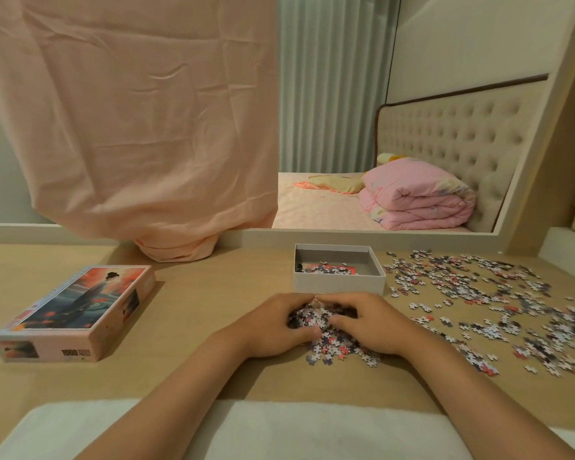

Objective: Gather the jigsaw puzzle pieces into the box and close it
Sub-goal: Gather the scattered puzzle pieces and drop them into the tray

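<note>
Puzzle pieces (326,330) lie heaped on the wooden worktop (193,313) close to the person, cupped between both hands; the left hand (273,323) curls around the heap from the left, fingers bent over it and thumb pressed into the pieces; the right hand (369,322) mirrors it from the right, fingers meeting the left hand's at the far side of the mound; a few pieces spill out toward the near edge under the wrists. To the right, many more loose pieces (498,300) are scattered thinly across the worktop, reaching to the right edge of the view. Just beyond the hands stands the open box tray (337,283), grey inside, with a small layer of pieces already lying in its bottom. To the left, well apart from the tray, the printed box lid (77,312) lies picture side up, marked "1000" on its near side. Farther back, a peach cloth (130,121) hangs down to the worktop, and a mirror (445,61) shows a bed with a folded pink quilt (419,200).
</note>
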### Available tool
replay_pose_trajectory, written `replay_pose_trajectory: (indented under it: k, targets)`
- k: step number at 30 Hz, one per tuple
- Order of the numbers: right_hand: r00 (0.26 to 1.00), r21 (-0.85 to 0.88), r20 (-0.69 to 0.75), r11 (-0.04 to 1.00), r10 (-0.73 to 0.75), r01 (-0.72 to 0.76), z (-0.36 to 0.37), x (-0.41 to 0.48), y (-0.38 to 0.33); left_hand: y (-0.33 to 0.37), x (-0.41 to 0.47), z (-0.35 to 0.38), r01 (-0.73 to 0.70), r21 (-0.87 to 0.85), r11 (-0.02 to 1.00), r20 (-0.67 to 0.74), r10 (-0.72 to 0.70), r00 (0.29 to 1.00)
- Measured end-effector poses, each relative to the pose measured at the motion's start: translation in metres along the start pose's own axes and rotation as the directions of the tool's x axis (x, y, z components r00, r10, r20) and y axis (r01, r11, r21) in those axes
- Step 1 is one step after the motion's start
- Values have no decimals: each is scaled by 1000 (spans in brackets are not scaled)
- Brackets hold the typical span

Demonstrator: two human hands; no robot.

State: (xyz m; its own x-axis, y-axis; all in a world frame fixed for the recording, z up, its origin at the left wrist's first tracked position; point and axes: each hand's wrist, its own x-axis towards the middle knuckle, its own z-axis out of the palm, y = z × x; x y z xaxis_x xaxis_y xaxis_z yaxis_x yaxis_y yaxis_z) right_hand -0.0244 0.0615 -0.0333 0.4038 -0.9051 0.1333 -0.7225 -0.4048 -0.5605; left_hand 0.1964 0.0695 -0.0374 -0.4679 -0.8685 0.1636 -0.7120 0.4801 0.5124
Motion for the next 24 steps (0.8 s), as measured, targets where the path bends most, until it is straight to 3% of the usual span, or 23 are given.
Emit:
replay_pose_trajectory:
  k: [3, 7, 10, 15, 24]
  targets:
    - [999, -9, -3, 999, 44, -44, -13, -4, -1, -10, 2, -10, 79, -78, 994, 3, -79, 997]
    - [969, -299, 187, 949, 161, -100, -20, -8, -3, -25, -8, -27, 112, 262, 958, 157, -157, 975]
    - [969, -387, 186, 919, 164, -81, -10, -1, -5, -20, -9, -20, 72, 360, 930, 158, -137, 978]
    - [989, -300, 133, 954, 63, -20, 2, 8, -16, -9, 1, -6, 7, 275, 962, 53, -22, 998]
    - [997, -147, -67, 988, 31, -41, 3, 8, -21, -12, 5, -5, -48, 132, 990, -132, 65, 989]
